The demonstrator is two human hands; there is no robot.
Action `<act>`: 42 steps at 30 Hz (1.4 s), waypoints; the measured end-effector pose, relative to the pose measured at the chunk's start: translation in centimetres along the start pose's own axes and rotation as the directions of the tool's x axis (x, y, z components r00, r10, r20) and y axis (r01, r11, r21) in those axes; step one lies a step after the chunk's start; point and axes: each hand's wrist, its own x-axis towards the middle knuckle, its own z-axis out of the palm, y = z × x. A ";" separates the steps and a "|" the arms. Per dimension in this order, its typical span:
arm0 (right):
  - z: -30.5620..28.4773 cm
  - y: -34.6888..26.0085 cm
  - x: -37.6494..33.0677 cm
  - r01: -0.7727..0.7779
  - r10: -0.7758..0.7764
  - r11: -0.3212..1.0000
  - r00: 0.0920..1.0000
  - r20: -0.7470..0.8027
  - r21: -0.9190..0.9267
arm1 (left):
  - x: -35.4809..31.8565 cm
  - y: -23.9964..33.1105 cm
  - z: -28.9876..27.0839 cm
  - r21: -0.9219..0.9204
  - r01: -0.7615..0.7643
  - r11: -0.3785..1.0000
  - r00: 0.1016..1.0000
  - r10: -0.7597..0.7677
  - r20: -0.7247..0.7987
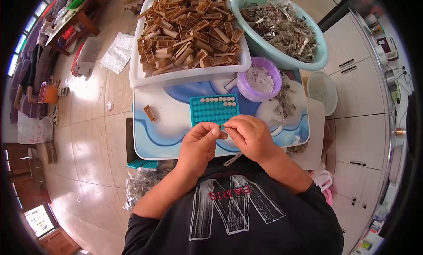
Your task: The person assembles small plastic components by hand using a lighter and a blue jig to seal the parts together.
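Observation:
Both hands meet over the near edge of a teal tray with rows of round holes (pixel 214 116). My left hand (pixel 198 145) is closed in a pinch, and its fingertips touch or nearly touch those of my right hand (pixel 252 138), also pinched. Something small and dark shows between them, too small to name. Round whitish pieces (pixel 218 99) fill part of the tray's far rows, toward the right. Left of the tray, a single brown trough-shaped piece (pixel 150 113) lies on the blue and white table (pixel 163 136). A slim clear and metallic piece (pixel 232 159) lies against my shirt.
At the table's far side stands a white bin (pixel 189 75) heaped with brown trough-shaped pieces. Beside it is a pale blue basin (pixel 324 43) of clear and metallic parts. A purple basin (pixel 253 95) holds small white pieces. Loose clear parts (pixel 285 101) lie at the right.

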 end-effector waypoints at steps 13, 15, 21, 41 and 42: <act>1.3 -0.9 -0.6 -0.174 0.168 0.936 0.985 0.044 0.305 | 0.7 -0.5 -0.5 -0.529 0.136 0.838 0.978 -0.199 -0.063; 1.6 -0.8 -0.7 -0.174 0.171 0.945 0.985 0.035 0.278 | 0.7 -0.8 -0.8 -0.554 0.152 0.819 0.988 -0.143 0.060; 2.0 -0.8 -0.6 -0.125 0.128 0.986 0.992 -0.020 0.110 | 0.5 -1.3 -0.4 -0.584 0.125 0.802 0.992 -0.103 0.071; 1.6 -0.3 -0.4 -0.112 0.111 0.994 0.993 -0.026 -0.020 | 0.3 -0.9 -0.2 -0.460 0.092 0.883 0.995 -0.070 0.066; 1.6 -0.4 -0.4 -0.114 0.114 0.993 0.993 -0.026 -0.020 | 0.4 -1.0 -0.3 -0.458 0.087 0.885 0.996 -0.063 0.068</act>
